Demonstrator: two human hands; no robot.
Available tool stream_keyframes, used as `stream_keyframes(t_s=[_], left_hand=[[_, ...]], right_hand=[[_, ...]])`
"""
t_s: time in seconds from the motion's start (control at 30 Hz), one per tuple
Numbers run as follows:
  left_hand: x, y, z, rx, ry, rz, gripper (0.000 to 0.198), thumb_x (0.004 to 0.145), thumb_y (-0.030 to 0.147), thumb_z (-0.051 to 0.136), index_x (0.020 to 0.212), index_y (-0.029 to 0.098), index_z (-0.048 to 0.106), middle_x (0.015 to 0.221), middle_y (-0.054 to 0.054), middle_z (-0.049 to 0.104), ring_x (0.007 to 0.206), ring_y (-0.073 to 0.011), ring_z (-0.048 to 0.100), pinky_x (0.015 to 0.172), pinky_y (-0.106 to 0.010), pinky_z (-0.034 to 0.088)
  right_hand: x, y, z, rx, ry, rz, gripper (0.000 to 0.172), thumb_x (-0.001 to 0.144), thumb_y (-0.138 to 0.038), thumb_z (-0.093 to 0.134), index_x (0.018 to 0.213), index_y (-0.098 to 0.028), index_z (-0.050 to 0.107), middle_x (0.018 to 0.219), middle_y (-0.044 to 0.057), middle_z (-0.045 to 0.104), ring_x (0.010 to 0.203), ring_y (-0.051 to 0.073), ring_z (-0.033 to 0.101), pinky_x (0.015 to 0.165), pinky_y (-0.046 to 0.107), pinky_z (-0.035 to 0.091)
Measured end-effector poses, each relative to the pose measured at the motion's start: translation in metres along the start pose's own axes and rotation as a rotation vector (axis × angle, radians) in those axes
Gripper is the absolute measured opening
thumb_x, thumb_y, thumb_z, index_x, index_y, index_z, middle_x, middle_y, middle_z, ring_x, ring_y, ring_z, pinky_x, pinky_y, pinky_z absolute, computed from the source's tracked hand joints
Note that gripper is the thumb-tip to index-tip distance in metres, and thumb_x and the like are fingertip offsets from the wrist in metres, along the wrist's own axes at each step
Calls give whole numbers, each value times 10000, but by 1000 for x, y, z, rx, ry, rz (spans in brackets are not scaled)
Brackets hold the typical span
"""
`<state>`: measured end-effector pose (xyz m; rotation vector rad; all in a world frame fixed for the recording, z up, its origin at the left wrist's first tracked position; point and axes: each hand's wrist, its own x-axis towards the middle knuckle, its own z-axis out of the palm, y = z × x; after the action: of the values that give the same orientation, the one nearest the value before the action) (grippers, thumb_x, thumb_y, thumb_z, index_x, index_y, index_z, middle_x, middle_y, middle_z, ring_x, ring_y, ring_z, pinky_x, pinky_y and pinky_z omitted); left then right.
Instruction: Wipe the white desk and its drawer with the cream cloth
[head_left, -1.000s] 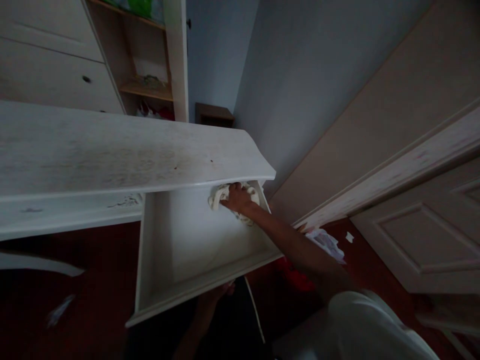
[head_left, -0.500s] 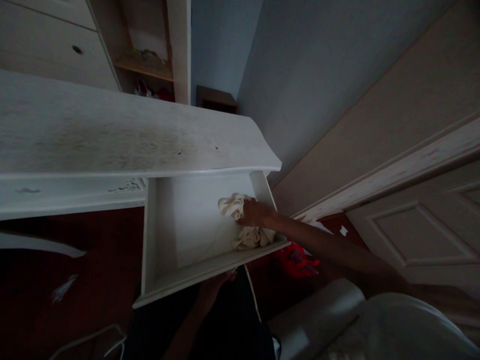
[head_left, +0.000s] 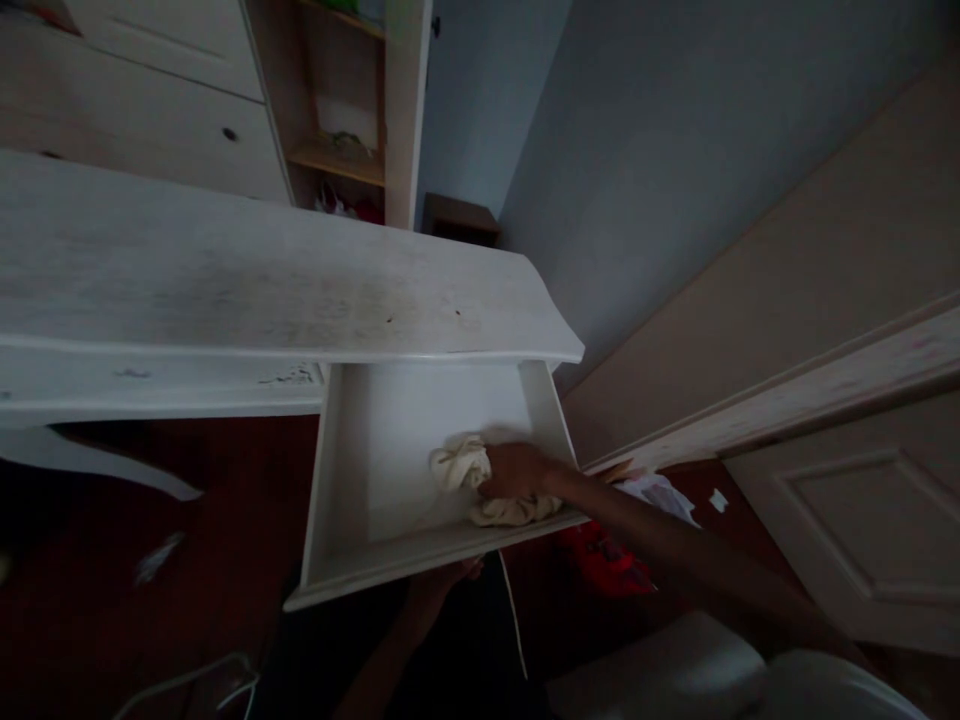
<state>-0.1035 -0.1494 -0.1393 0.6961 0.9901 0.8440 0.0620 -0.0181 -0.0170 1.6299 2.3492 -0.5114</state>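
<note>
Inside a pulled-out white drawer (head_left: 375, 573), my right hand (head_left: 517, 470) is closed around a bunched cream cloth (head_left: 463, 462). More of this cloth, or a second piece, lies crumpled below the hand along the drawer's front corner; I cannot tell which. My left hand (head_left: 442, 578) is under the drawer's front edge, partly covered by it. Its fingertips show dimly and seem to touch the drawer's underside, but their grip is hidden. The drawer sticks out from a white dressing table (head_left: 420, 285) whose top is stained dark.
A red bag (head_left: 606, 562) and a white plastic bag (head_left: 660, 492) lie on the dark red floor to the right. Beyond them is a panelled door (head_left: 877, 530). An open cabinet (head_left: 337, 155) stands behind the table, near a small brown box-like piece (head_left: 461, 215).
My right hand has drawn the cloth toward the drawer's front. My left hand stays beneath the front edge. The view has shifted slightly, so the furniture appears further right and lower.
</note>
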Motion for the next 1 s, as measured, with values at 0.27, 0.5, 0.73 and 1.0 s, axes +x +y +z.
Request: stream_keyframes(t_s=[0.27, 0.5, 0.73, 1.0], left_hand=[[3, -6, 2, -39, 2, 46, 556, 562, 693, 780, 666, 150, 728, 711, -108, 728, 748, -288, 676, 812, -430, 534], [6, -13, 3, -91, -11, 46, 610, 527, 724, 787, 691, 138, 736, 682, -97, 708, 669, -237, 638, 736, -394, 519], [12, -23, 7, -142, 3, 72, 601, 515, 721, 788, 648, 139, 721, 627, -78, 677, 604, -193, 594, 682, -356, 492], [10, -17, 8, -153, -1, 37, 659, 470, 728, 807, 711, 117, 740, 691, -100, 700, 615, -195, 608, 664, -349, 496]], right_hand=[[17, -81, 14, -1, 105, -194, 540, 904, -525, 488, 1284, -146, 543, 1160, 163, 677, 947, 309, 699, 773, 425, 571], [59, -133, 8, -176, 307, -374, 428, 848, -327, 591, 1245, -182, 525, 1208, 152, 599, 951, 279, 658, 672, 370, 582], [114, -115, -24, -280, 474, -92, 380, 930, -166, 424, 1298, -127, 508, 1198, 203, 613, 1034, 291, 631, 754, 406, 573], [117, -63, -39, -281, 423, 195, 386, 893, -152, 459, 1257, -86, 568, 1141, 251, 673, 1019, 299, 683, 783, 403, 555]])
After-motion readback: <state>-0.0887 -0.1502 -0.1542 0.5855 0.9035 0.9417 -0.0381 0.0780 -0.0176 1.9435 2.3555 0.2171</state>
